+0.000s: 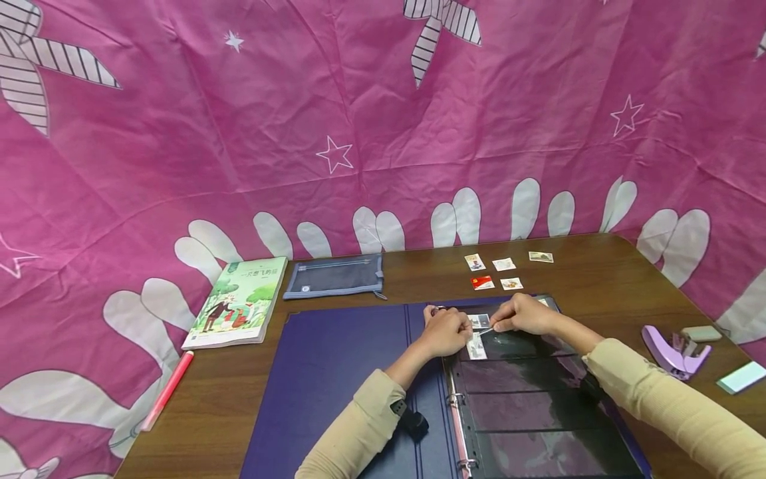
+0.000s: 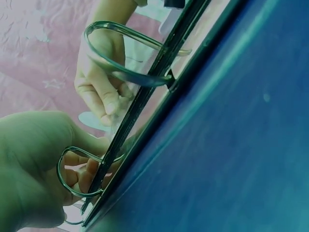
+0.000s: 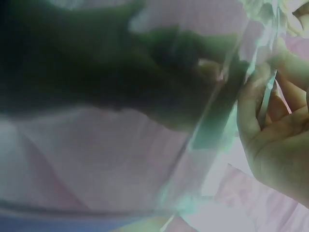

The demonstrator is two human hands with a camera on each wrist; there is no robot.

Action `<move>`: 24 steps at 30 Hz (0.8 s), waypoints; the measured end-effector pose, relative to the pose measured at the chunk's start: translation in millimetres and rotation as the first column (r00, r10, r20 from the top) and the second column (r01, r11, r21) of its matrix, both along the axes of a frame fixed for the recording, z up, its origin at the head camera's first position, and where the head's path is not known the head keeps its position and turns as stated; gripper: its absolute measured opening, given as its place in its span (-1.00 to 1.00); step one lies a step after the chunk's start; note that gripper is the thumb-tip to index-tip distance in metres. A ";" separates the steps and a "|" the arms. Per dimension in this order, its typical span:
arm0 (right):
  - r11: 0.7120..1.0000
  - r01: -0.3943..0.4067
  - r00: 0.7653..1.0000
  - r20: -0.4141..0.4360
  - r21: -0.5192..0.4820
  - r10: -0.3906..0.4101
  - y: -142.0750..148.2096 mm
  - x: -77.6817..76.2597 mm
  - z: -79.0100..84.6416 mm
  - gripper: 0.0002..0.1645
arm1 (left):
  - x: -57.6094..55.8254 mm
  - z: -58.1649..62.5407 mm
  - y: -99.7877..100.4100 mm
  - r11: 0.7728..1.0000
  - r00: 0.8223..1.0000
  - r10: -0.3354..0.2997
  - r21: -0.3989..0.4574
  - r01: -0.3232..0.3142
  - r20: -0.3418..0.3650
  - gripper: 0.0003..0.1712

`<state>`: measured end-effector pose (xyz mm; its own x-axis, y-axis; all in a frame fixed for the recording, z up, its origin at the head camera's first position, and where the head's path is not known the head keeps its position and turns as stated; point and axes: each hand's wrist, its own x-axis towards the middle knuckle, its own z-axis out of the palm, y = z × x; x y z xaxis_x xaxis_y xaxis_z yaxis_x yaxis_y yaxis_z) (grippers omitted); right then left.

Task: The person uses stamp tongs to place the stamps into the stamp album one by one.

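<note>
A dark blue ring binder (image 1: 347,372) lies open, with a black stamp page (image 1: 520,379) of clear pocket strips on its rings. At the page's upper left are one stamp (image 1: 479,321) and, just below, another stamp (image 1: 476,348). My right hand (image 1: 525,315) pinches slim metal tweezers (image 3: 266,99), their tips at the stamps. Opposite, my left hand (image 1: 445,331) has its fingers curled at the page's ring-side edge, beside the stamps, and pinches the page there. In the left wrist view, a binder ring (image 2: 63,171) arches in front of these fingers.
Behind the binder lie several loose stamps (image 1: 482,283). A zip pouch (image 1: 335,276), a picture book (image 1: 239,299) and a red marker (image 1: 167,392) are to the left. On the right are a purple stapler (image 1: 673,356), a tan block (image 1: 701,334) and a pale green-white block (image 1: 742,378).
</note>
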<state>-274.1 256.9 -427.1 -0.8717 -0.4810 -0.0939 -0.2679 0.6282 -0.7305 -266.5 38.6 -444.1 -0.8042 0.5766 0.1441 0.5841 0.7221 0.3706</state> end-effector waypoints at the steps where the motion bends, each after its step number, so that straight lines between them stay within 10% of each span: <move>1: 1.000 0.010 1.000 -0.005 0.008 -0.010 1.6 -1.3 1.2 -0.75 | -0.4 -0.5 0.5 1.000 1.000 0.001 -0.002 -0.001 -0.007 -0.89; 7: 0.973 0.208 0.962 -0.203 0.103 -0.184 12.6 -20.4 7.4 -0.79 | -0.1 -2.9 0.8 1.000 0.999 0.001 0.020 0.000 -0.034 -0.88; 14: 0.861 0.465 0.865 -0.313 0.204 -0.393 24.2 -52.7 4.9 -0.73 | 2.0 -8.1 0.0 0.999 0.998 0.018 0.037 -0.015 -0.065 -0.88; 24: 0.853 0.447 0.887 -0.257 0.270 -0.383 25.2 -71.5 2.9 -0.74 | 1.1 -7.1 -1.5 1.000 0.995 0.010 0.021 -0.008 -0.102 -0.87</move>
<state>-345.6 282.1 -424.2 -0.9991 -0.0428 0.0074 -0.0417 0.8974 -0.4392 -265.4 37.2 -451.3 -0.7897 0.5655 0.2380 0.6134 0.7202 0.3241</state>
